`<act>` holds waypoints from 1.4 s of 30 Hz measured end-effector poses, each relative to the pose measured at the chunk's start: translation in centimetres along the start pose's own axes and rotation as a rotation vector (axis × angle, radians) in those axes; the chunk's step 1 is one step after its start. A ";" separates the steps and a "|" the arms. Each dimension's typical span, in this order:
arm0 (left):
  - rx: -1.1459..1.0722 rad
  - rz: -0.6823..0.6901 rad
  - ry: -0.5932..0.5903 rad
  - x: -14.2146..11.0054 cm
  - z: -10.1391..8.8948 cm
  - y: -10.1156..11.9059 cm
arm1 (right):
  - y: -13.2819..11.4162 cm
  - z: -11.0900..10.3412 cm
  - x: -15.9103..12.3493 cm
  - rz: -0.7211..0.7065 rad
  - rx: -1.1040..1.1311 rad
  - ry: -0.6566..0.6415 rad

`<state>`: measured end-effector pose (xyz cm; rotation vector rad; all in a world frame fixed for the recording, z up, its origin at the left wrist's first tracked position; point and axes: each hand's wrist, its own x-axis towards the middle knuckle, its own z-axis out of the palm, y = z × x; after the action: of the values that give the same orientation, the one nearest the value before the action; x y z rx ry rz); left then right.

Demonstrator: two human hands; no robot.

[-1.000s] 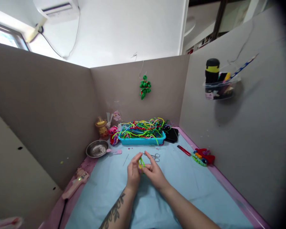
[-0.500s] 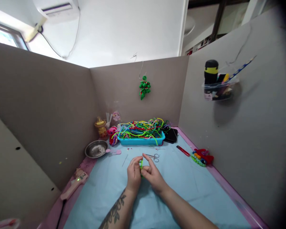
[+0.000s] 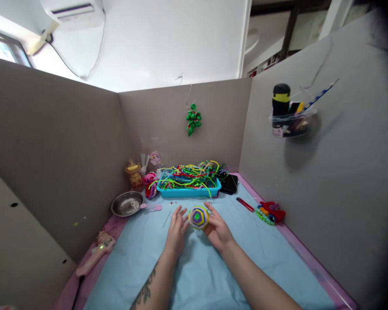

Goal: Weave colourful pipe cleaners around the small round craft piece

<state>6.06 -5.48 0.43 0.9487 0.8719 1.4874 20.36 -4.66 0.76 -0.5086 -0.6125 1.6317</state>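
A round, multicoloured piece of wound fuzzy pipe cleaner [image 3: 198, 217] faces me, its rings green, purple and yellow around a green centre. My right hand [image 3: 217, 228] grips its right edge between thumb and fingers. Beside its left edge is my left hand [image 3: 177, 228], fingers spread and apparently just off it. Both hands are above the light blue cloth [image 3: 142, 258]. Behind them stands a blue tray [image 3: 190, 193] heaped with loose pipe cleaners [image 3: 187, 174] in many colours. The scissors seen earlier are hidden behind the piece and my right hand.
At left are a steel bowl [image 3: 127, 204] with small white bits, a pink clip-like item [image 3: 151, 207] and a pink glue gun [image 3: 97, 256]. To the right lie a red cutter [image 3: 245, 204] and colourful fuzzy pieces [image 3: 270, 213]. Grey panels [image 3: 278, 163] enclose the table.
My hands have moved apart. The round piece, earlier edge-on between both hands, is turned face toward me and held at the right. My left fingers have opened. The view has shifted slightly.
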 end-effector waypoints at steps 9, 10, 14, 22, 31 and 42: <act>-0.255 -0.269 -0.263 -0.3 0.2 1.0 | 0.3 -0.9 0.7 0.135 0.020 0.006; -0.260 -0.255 -0.255 -0.3 0.2 1.0 | 0.2 -0.8 0.5 0.143 0.027 -0.005; -0.266 -0.231 -0.224 -0.1 0.1 1.0 | 0.0 -0.6 0.0 0.136 0.010 -0.099; -0.305 -0.205 -0.259 -0.4 0.2 1.2 | 1.0 -0.6 0.2 0.205 0.083 -0.135; -0.281 -0.291 -0.189 -0.1 -0.1 0.8 | 0.8 -0.9 0.2 0.222 0.022 -0.100; -0.336 -0.382 -0.213 -0.3 -0.1 1.1 | 0.6 -0.9 0.2 0.273 -0.002 -0.134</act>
<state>5.57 -5.91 1.36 0.6336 0.5844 1.1337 20.47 -4.43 -0.33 -0.5040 -0.6656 1.9352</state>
